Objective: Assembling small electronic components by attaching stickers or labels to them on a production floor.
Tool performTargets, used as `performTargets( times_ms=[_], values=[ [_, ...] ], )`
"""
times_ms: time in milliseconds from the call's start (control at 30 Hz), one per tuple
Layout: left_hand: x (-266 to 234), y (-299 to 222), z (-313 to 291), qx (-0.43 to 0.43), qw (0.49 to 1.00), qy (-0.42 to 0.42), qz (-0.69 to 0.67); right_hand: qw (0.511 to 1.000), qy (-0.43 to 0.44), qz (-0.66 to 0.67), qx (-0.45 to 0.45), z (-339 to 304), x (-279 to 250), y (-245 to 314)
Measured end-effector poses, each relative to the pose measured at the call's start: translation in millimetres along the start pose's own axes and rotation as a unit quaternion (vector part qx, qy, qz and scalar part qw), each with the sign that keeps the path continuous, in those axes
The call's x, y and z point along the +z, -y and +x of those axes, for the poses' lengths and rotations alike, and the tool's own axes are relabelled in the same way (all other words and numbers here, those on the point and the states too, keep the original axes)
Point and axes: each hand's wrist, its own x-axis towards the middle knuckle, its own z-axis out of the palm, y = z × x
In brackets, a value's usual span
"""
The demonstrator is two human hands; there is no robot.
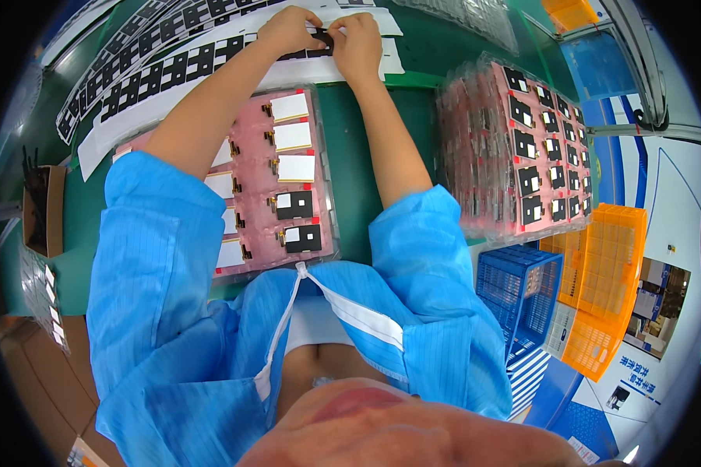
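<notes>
Piece of black film [322,40] is pinched by left hand [287,31] and right hand [358,47], upper centre, fingers [308,16] nearly closed, apparently for steadiness.

Here we are at the bench [356,194], its green top smooth with a low sheen. Toward its far edge we've got matt black pieces [177,66] on smooth white paper sheets [93,154]. Near its right edge, glossy clear plastic in the tray stack [471,156]! By the left edge, a matt cardboard box [53,214]. We also catch creased cloth sleeves [160,226], a smooth plastic orange crate [606,272], and a shiny metal frame [646,66].
</notes>
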Motion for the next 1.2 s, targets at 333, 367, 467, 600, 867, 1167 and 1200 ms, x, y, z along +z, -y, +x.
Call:
performTargets(
  times_ms=[333,367,467,600,867,1167,1200],
  values=[
    [-15.0,4.0,-32.6,0.145,0.979,-0.065,-0.124,0.888,0.016,0.369,0.274,-8.6,-93.1,44.2],
    [-20.0,32.3,-46.5,0.259,0.924,-0.124,-0.254,0.890,0.059,0.374,0.256,-15.3,-97.9,56.7],
    [-39.0,-19.9,-69.5,0.152,0.978,-0.145,0.012,0.890,0.116,0.358,0.256,-47.4,-136.1,51.4],
    [-61.5,-20.2,-148.2,0.142,0.983,-0.050,-0.102,0.884,0.188,0.373,0.211,-80.0,-150.9,84.1],
    [-79.8,-66.5,-249.8,0.179,0.975,0.032,-0.124,0.867,0.150,0.389,0.273,-120.8,-151.5,119.4],
    [-70.9,-64.8,-256.8,0.142,0.984,0.038,-0.099,0.873,0.154,0.390,0.249,-126.8,-149.1,119.7],
    [-70.2,-65.1,-258.0,0.140,0.985,0.018,-0.101,0.872,0.155,0.390,0.252,-127.4,-148.9,120.1]
  ],
)
